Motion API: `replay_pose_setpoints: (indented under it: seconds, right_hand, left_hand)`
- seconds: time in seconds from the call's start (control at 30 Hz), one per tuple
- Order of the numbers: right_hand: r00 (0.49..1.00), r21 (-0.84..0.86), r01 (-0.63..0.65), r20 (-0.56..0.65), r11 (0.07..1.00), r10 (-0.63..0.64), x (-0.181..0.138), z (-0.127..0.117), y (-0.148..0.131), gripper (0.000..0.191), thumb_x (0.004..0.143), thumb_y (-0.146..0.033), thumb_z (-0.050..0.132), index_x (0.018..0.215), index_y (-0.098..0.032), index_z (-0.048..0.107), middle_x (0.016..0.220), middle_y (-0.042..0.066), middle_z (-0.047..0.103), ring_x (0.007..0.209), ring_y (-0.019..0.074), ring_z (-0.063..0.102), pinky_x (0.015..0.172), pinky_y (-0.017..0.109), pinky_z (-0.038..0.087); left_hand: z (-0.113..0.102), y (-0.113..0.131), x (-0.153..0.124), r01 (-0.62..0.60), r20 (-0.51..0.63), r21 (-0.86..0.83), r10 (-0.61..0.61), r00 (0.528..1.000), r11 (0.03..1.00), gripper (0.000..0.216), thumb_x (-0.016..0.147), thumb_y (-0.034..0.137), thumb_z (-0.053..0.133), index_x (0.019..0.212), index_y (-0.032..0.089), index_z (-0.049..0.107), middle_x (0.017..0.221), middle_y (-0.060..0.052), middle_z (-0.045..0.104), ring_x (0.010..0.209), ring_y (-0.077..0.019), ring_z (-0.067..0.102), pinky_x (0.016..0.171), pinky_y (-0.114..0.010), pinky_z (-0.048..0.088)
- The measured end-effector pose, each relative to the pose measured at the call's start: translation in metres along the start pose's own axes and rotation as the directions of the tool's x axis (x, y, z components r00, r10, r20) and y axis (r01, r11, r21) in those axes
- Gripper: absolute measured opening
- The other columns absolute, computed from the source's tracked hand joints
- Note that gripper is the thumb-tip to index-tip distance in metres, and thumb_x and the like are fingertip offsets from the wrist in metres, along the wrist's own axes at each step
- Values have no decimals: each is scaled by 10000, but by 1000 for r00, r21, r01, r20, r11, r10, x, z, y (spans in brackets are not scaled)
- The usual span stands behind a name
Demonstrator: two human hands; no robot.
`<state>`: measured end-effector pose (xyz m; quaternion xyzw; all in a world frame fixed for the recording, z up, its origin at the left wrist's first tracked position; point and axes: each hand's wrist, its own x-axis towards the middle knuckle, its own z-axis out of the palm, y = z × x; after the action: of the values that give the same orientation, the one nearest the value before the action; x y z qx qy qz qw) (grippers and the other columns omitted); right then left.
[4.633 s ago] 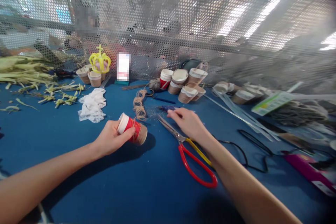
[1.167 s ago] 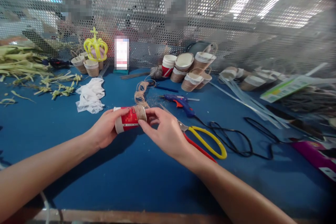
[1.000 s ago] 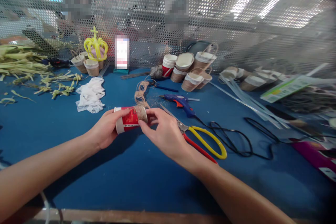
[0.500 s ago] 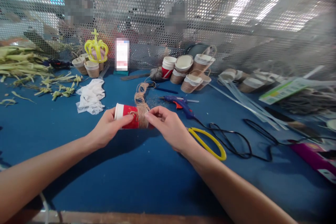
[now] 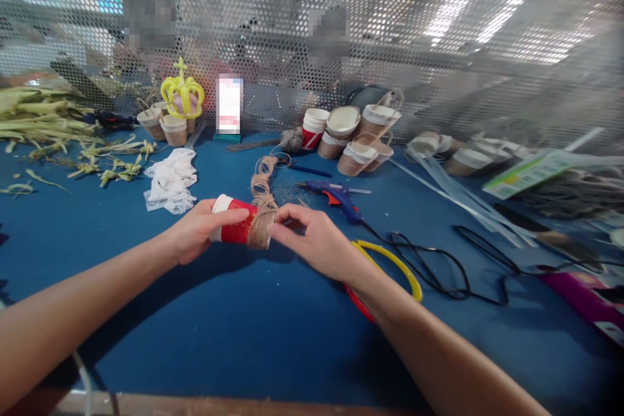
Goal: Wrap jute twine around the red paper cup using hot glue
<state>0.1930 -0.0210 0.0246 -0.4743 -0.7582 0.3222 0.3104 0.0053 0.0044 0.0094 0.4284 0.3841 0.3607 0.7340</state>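
Head view gives me the left hand point(image 5: 195, 233) clasping the red cup point(image 5: 237, 224) sideways, at the near end of the loose twine point(image 5: 262, 183), the right hand point(image 5: 316, 236) curled at its wrapped end, pinching what I cannot tell; I'd favour snug, flat turns.

The cup point(image 5: 237, 234) you hold looks like smooth paper, its wound twine point(image 5: 260, 230) rough and matt. Before you, the glue gun point(image 5: 341, 198) looks plastic, the scissors' handles point(image 5: 413, 278) smooth and glossy, the rag point(image 5: 171, 182) wrinkled cloth, the perforated screen point(image 5: 273, 58) metal.
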Motion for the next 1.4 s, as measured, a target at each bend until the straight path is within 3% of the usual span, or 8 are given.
replay_pose_setpoints:
  seconds: [0.13,0.27,0.4,0.53,0.93,1.2,1.3,1.4]
  right_hand:
    - [984,141,-160,-56,977,169,6,0,11,236,823,-370,434,718,-176,517,668,10,557,626,130,533,598,268,438]
    - [977,200,-189,-62,961,205,9,2,16,186,823,-332,440,821,-164,521,750,27,586,666,129,553,591,253,448]
    - [989,32,-150,-16,988,150,7,-1,15,262,823,-370,431,779,-159,581,693,23,587,635,136,529,576,258,419]
    - [972,-99,-210,-124,973,197,6,-5,12,256,790,-368,485,674,-160,578,588,-2,550,531,114,470,517,244,369]
    - [943,-101,-238,-261,966,205,6,-6,11,211,758,-329,519,621,-168,529,540,-25,518,484,93,428,486,225,337]
    - [962,-291,-271,-103,917,252,6,-13,8,148,772,-254,467,675,-184,554,513,-24,568,456,103,487,474,217,345]
    - [935,-415,-336,-258,845,245,7,-33,8,173,794,-275,444,715,-189,571,575,-4,614,512,124,539,509,227,365]
    - [852,-580,-508,-446,637,273,13,-58,18,223,811,-332,428,788,-193,600,729,41,662,687,184,595,579,260,383]
  left_hand:
    - [2,-3,-2,-39,-3,46,39,999,998,137,633,226,699,726,126,683,653,-7,682,568,-80,573,555,-159,425]
    - [4,-5,-4,-81,25,143,78,997,986,98,645,208,689,713,138,678,656,10,680,575,-74,565,585,-163,435]
    - [3,-7,-5,-123,52,225,114,992,967,129,661,228,676,756,141,674,713,2,689,624,-89,578,629,-182,450]
    - [1,-8,-4,-142,8,238,145,989,961,169,663,244,663,786,129,669,735,-16,693,640,-104,587,654,-204,461]
    - [1,-8,0,-197,-72,389,243,967,900,236,689,290,620,827,100,639,761,-41,682,638,-113,568,633,-217,454]
    - [1,-9,1,-255,-160,344,324,933,904,223,683,285,631,826,115,643,749,-32,677,637,-117,579,610,-210,469]
    - [2,-10,-1,-256,-126,340,313,941,905,226,675,293,636,816,117,635,752,-31,669,637,-114,572,608,-206,465]
    - [5,-11,-5,-237,-48,398,278,960,886,208,671,293,624,779,115,618,709,-19,642,599,-100,537,578,-197,443]
